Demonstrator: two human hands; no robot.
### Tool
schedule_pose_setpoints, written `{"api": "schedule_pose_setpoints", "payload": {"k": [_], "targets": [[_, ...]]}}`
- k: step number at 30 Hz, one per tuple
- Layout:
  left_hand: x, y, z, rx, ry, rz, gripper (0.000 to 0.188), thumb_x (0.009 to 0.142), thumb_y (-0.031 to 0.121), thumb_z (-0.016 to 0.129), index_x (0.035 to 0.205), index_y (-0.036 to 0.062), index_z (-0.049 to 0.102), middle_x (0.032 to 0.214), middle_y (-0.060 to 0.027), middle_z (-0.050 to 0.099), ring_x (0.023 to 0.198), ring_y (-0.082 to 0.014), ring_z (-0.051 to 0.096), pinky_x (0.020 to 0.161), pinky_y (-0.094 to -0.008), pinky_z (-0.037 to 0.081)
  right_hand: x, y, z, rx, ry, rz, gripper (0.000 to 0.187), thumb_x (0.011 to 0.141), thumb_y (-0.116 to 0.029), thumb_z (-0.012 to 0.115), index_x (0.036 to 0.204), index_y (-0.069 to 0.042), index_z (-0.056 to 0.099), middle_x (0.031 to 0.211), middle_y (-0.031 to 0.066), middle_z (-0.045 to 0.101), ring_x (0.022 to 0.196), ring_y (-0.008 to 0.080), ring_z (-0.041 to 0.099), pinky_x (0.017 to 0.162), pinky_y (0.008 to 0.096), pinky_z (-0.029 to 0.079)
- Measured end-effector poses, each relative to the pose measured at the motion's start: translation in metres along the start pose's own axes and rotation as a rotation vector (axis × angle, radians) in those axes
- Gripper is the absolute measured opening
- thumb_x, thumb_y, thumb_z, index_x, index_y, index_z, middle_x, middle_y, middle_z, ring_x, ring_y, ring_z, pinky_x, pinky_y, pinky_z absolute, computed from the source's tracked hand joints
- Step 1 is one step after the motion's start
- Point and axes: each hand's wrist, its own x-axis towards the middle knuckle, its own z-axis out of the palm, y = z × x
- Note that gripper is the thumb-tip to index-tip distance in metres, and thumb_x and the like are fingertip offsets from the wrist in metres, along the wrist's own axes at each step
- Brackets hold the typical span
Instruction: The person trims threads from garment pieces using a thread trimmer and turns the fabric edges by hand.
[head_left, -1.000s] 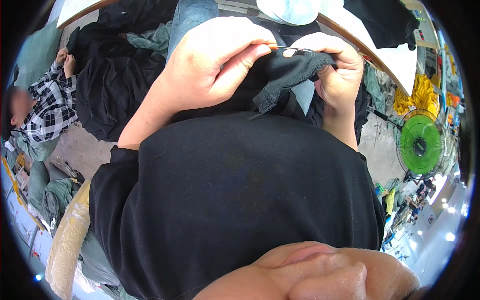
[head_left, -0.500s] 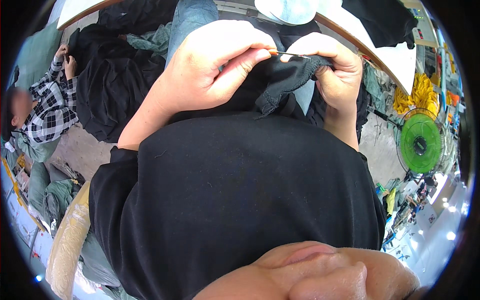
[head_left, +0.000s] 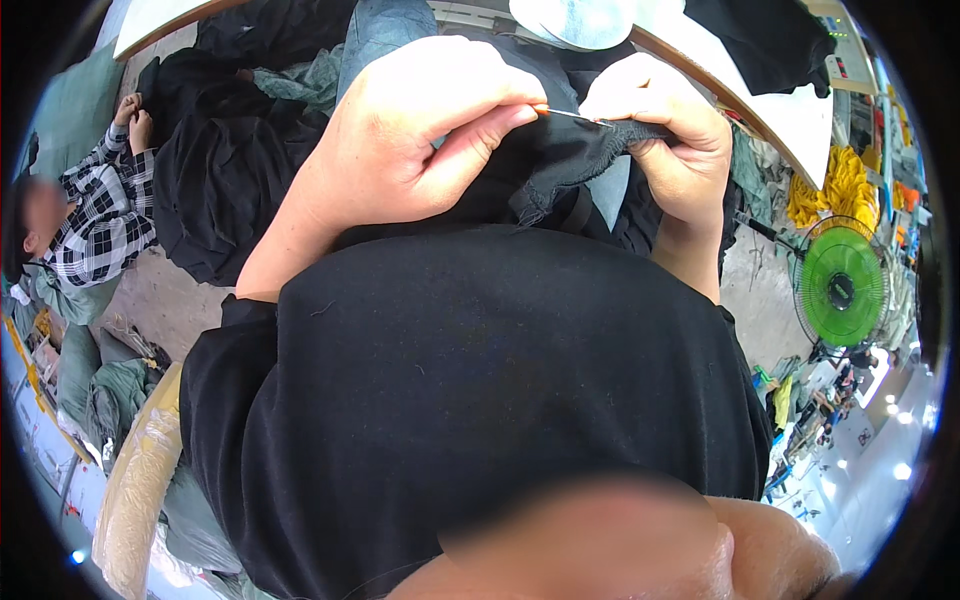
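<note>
My left hand is closed in a pinch on a seam ripper. Its orange handle is mostly hidden by the fingers, and the thin metal shaft points right. The tip reaches a frayed, overlocked edge of a black cloth piece. My right hand grips that cloth between thumb and bent fingers, with the seam held up toward the tip. The cloth's lower end hangs loose, threads trailing, in front of my black shirt. Whether the tip is under a stitch is too small to tell.
White table edges lie ahead, one with black cloth on top. Heaped black fabric is at left, near a seated co-worker in a checked shirt. A green fan and yellow cloth are at right.
My right hand has shifted slightly up and right with the cloth. The seam ripper's shaft now slants down more toward the seam, its tip a little lower. Both grips stay closed.
</note>
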Motion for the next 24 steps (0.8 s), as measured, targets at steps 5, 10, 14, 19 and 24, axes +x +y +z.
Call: {"api": "schedule_pose_setpoints", "payload": {"k": [5,10,14,19,24], "targets": [[0.001,0.0,-0.001,-0.026,-0.011,-0.007,0.016,0.092,-0.003,0.068,0.106,-0.0009,0.074,0.088,-0.0103,0.072,0.077,-0.0196,0.067,0.071,-0.0285,0.051,0.002,0.001,0.001,0.022,-0.015,0.009,0.017,0.082,0.002,0.071,0.098,0.005,0.074,0.095,0.014,0.071,0.093,0.0247,0.066,0.083,0.0326,0.051],[0.002,0.0,-0.002,-0.023,-0.033,-0.003,0.016,0.09,-0.004,0.068,0.106,-0.0008,0.074,0.087,-0.0103,0.071,0.075,-0.02,0.067,0.069,-0.0287,0.051,0.005,-0.003,0.0,0.007,-0.049,0.037,0.018,0.08,-0.002,0.074,0.097,0.004,0.075,0.092,0.0117,0.069,0.089,0.0217,0.065,0.079,0.0298,0.05],[0.001,-0.001,-0.004,-0.004,-0.042,0.025,0.018,0.088,-0.004,0.069,0.105,-0.0005,0.074,0.084,-0.0098,0.071,0.075,-0.0211,0.067,0.069,-0.0296,0.051,0.01,-0.009,-0.002,-0.053,-0.097,0.063,0.016,0.08,-0.002,0.075,0.095,0.003,0.076,0.089,0.0099,0.068,0.084,0.0191,0.065,0.074,0.0284,0.049],[0.001,-0.001,-0.004,0.019,-0.082,0.062,0.018,0.086,-0.005,0.071,0.103,-0.0008,0.074,0.082,-0.0096,0.07,0.074,-0.0223,0.067,0.069,-0.0307,0.051,0.01,-0.011,-0.001,-0.042,-0.137,0.087,0.017,0.078,0.003,0.072,0.094,0.003,0.076,0.087,0.0086,0.067,0.082,0.0184,0.064,0.072,0.0283,0.048],[0.0,0.001,-0.001,-0.014,-0.109,0.023,0.019,0.084,-0.006,0.071,0.102,-0.0012,0.073,0.081,-0.0104,0.069,0.072,-0.0232,0.066,0.067,-0.0317,0.05,0.009,-0.012,-0.001,-0.058,-0.167,0.107,0.019,0.076,0.006,0.07,0.093,0.003,0.077,0.085,0.0084,0.067,0.081,0.0182,0.064,0.071,0.0281,0.048]]}}
